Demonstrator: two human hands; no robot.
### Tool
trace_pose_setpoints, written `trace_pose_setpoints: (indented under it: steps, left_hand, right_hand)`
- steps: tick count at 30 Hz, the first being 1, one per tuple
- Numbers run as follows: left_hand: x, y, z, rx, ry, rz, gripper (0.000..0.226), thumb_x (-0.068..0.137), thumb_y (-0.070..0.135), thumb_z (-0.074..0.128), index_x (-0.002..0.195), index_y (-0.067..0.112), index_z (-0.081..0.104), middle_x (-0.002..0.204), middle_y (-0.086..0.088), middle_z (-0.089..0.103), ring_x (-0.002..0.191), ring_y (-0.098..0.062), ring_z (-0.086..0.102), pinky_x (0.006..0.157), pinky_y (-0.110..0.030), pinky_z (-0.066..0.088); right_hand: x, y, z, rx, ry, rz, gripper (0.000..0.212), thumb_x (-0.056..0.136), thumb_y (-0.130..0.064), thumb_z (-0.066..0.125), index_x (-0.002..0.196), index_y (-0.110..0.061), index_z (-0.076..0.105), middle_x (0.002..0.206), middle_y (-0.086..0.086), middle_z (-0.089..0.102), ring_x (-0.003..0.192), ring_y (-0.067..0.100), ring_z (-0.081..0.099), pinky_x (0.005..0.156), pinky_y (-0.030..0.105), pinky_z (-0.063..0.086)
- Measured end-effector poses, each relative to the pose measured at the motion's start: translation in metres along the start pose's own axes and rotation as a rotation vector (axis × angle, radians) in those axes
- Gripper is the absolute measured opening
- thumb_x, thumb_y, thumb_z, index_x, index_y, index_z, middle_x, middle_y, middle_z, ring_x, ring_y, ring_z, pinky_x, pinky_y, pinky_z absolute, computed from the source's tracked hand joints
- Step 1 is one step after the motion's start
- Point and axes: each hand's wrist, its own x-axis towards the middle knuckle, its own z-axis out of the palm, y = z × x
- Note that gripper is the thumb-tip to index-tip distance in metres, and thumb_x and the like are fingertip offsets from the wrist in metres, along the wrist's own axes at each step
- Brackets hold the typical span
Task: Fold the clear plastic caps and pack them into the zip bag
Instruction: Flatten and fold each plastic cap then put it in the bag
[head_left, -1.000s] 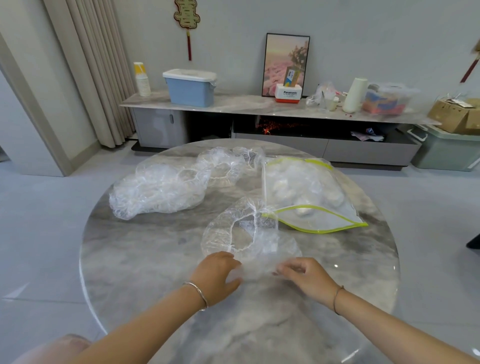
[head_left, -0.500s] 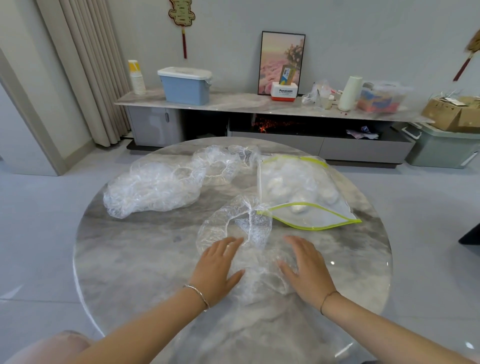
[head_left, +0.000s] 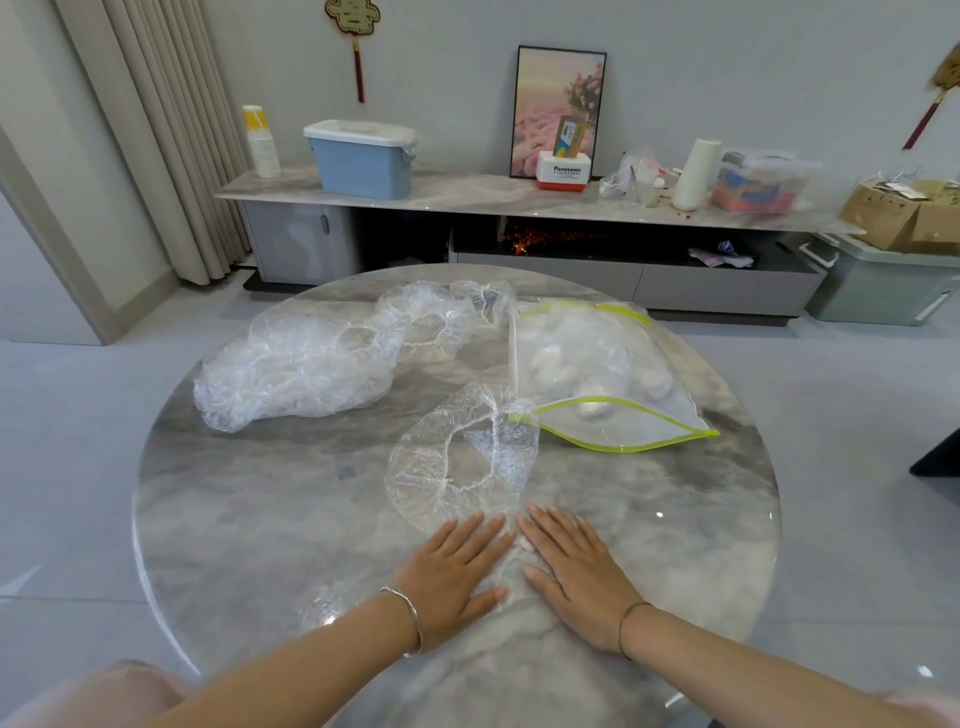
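Two hands lie flat, fingers straight: left hand (head_left: 457, 566) and right hand (head_left: 577, 571) side by side, pressing the near edge of one clear plastic cap (head_left: 418, 467) onto the round worktop (head_left: 249, 509). One open zip bag (head_left: 597, 364) lies just behind, holding folded caps. Far left sits a heap of loose caps (head_left: 301, 369), too tangled to count

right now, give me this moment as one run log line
left hand: flat on clear cap | right hand: flat on cap | zip bag: open, part filled
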Motion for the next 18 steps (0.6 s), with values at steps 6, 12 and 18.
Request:
trace_pose_setpoints:
  steps: [6,12,18]
  left_hand:
    - [0.003,0.001,-0.014,-0.055,0.067,0.033,0.078,0.085,0.068,-0.008,0.149,0.032,0.016,0.154,0.008,0.023,0.141,-0.012,0.023,0.116,-0.031,0.004]
    - [0.006,-0.017,-0.036,-0.226,0.087,0.004,0.085,0.073,0.059,-0.005,0.140,0.033,0.040,0.134,0.007,0.041,0.126,-0.013,0.029,0.106,-0.021,0.013]
    - [0.001,-0.012,-0.044,-0.194,-0.035,-0.003,0.079,0.068,0.047,0.029,0.145,0.028,0.029,0.133,0.003,0.034,0.127,-0.015,0.025,0.107,-0.021,0.013]
  right_hand:
    - [0.001,0.000,-0.009,0.033,0.064,-0.067,0.081,0.081,-0.069,-0.002,0.150,-0.030,0.014,0.157,-0.013,0.006,0.144,0.006,-0.002,0.113,0.025,-0.014]
    - [-0.006,-0.004,-0.023,-0.073,0.214,-0.541,0.038,0.085,-0.048,0.055,0.116,-0.025,0.055,0.120,-0.006,0.054,0.112,0.011,0.046,0.105,0.025,0.024]
    - [0.000,-0.003,-0.013,-0.189,0.267,-0.581,0.028,0.074,-0.024,0.048,0.098,-0.023,0.063,0.099,-0.009,0.064,0.088,0.010,0.057,0.085,0.022,0.040]
